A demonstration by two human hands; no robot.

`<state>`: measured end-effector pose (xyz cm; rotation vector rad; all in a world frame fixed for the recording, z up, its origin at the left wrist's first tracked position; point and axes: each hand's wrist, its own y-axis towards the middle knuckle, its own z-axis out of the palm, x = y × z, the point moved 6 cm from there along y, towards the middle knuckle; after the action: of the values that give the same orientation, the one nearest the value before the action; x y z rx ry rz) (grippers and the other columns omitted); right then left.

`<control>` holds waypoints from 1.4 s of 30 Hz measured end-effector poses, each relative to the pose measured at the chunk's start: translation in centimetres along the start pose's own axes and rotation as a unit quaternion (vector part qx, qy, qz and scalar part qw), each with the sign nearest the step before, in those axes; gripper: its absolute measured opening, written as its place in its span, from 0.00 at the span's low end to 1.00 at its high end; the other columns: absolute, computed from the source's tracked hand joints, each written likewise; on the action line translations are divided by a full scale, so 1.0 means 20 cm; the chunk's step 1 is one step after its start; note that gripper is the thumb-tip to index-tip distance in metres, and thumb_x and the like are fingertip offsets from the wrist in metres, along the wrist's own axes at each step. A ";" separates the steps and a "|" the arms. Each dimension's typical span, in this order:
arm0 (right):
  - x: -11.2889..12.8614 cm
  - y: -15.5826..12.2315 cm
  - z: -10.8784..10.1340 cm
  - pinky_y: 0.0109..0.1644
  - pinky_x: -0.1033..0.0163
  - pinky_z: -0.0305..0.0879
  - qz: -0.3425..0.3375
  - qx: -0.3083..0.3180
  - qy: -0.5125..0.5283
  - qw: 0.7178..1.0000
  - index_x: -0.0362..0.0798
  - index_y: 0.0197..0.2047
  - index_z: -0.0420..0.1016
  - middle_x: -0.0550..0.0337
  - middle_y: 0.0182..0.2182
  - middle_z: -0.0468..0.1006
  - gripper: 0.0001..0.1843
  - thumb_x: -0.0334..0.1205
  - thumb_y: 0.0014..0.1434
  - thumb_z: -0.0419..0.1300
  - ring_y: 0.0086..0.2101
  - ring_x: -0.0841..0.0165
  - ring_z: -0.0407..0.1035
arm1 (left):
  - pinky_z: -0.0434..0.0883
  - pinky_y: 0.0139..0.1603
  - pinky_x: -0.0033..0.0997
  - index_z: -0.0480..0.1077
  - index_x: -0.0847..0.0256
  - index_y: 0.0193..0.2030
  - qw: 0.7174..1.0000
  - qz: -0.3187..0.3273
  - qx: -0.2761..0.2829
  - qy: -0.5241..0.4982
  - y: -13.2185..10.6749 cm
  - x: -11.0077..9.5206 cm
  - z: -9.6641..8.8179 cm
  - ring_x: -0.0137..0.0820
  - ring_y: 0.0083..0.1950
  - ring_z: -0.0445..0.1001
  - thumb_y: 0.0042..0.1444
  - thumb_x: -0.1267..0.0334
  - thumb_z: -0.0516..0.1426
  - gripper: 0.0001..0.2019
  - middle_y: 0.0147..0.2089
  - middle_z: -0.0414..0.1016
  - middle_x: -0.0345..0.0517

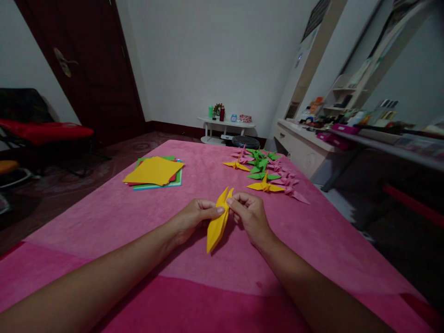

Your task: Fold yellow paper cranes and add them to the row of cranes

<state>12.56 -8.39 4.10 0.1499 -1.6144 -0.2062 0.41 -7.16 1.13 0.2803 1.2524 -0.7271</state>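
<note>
A yellow origami crane (pixel 217 226), its long folded wings pointing toward me and its narrow points upward, is held just above the pink cloth. My left hand (pixel 197 215) pinches its middle between thumb and fingers, the thumb lying on the near face. On the other side my right hand (pixel 250 215) grips one of the narrow upper points with thumb and forefinger. The fingers behind the paper are partly hidden. Beyond my right hand lies a finished yellow crane (pixel 265 186) with spread wings.
A stack of coloured paper squares (pixel 154 171), yellow on top, lies at the left. Several green and pink cranes (pixel 260 162) crowd the far right of the pink cloth (pixel 138 259). Past it stand a small white table (pixel 227 123), a cluttered dresser (pixel 305 138) and a red chair (pixel 45 132).
</note>
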 end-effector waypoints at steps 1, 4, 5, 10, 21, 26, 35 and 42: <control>0.00 0.00 0.00 0.14 0.72 0.46 0.001 -0.004 0.007 1.000 0.46 0.20 0.64 0.69 0.11 0.60 0.15 0.44 0.52 0.58 0.12 0.79 0.51 | 0.60 0.27 0.23 0.75 0.67 0.31 1.000 -0.008 0.003 -0.001 0.00 0.00 0.00 0.24 0.24 0.67 0.43 0.56 0.63 0.14 0.25 0.73 0.45; 0.00 0.00 -0.01 0.15 0.72 0.47 0.002 -0.016 0.022 1.000 0.46 0.21 0.65 0.70 0.12 0.61 0.14 0.44 0.52 0.58 0.12 0.79 0.51 | 0.59 0.27 0.23 0.75 0.67 0.31 1.000 -0.016 0.006 0.003 0.00 0.02 0.00 0.24 0.24 0.66 0.43 0.57 0.63 0.13 0.25 0.73 0.44; 0.00 0.00 -0.01 0.15 0.72 0.47 0.001 -0.021 0.026 0.999 0.46 0.21 0.65 0.70 0.12 0.61 0.13 0.43 0.52 0.58 0.12 0.79 0.51 | 0.59 0.26 0.23 0.75 0.67 0.31 1.000 -0.014 0.006 0.002 0.00 0.02 0.00 0.24 0.23 0.66 0.43 0.57 0.63 0.14 0.25 0.72 0.44; -0.01 -0.01 0.00 0.15 0.72 0.46 0.001 -0.042 0.031 0.999 0.46 0.20 0.64 0.70 0.11 0.60 0.14 0.44 0.52 0.58 0.12 0.79 0.51 | 0.58 0.25 0.22 0.74 0.68 0.30 1.000 -0.007 -0.011 -0.009 0.01 0.05 0.01 0.22 0.22 0.64 0.43 0.57 0.64 0.13 0.23 0.71 0.43; 0.02 -0.01 0.00 0.17 0.72 0.47 -0.021 -0.059 -0.003 0.998 0.45 0.18 0.62 0.68 0.13 0.61 0.11 0.36 0.50 0.55 0.15 0.79 0.53 | 0.55 0.22 0.22 0.72 0.68 0.24 0.998 0.030 -0.058 0.007 0.01 0.05 -0.02 0.21 0.19 0.63 0.42 0.60 0.64 0.12 0.20 0.70 0.41; 0.00 -0.03 0.00 0.17 0.72 0.48 -0.022 -0.100 -0.037 0.994 0.46 0.18 0.61 0.70 0.12 0.59 0.11 0.35 0.50 0.55 0.14 0.78 0.53 | 0.55 0.21 0.21 0.71 0.68 0.22 0.998 0.024 -0.063 0.004 0.01 0.05 -0.01 0.21 0.18 0.63 0.41 0.61 0.64 0.11 0.19 0.69 0.40; -0.03 -0.02 0.01 0.15 0.73 0.50 0.012 -0.115 0.006 0.993 0.45 0.21 0.64 0.70 0.11 0.61 0.10 0.39 0.49 0.58 0.12 0.78 0.54 | 0.57 0.22 0.21 0.74 0.68 0.25 0.997 0.038 -0.063 -0.002 0.00 0.06 0.00 0.22 0.19 0.64 0.42 0.62 0.64 0.10 0.21 0.71 0.43; -0.06 -0.01 0.02 0.14 0.73 0.51 0.049 -0.092 0.045 0.994 0.45 0.20 0.63 0.70 0.10 0.62 0.12 0.42 0.47 0.59 0.11 0.79 0.54 | 0.57 0.23 0.22 0.73 0.69 0.27 0.995 0.043 -0.082 0.036 0.01 0.06 -0.01 0.22 0.20 0.65 0.44 0.60 0.63 0.11 0.23 0.72 0.45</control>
<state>12.21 -8.39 2.88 -0.0599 -1.5016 -0.2676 0.45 -7.36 -0.14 0.2266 1.3523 -0.5405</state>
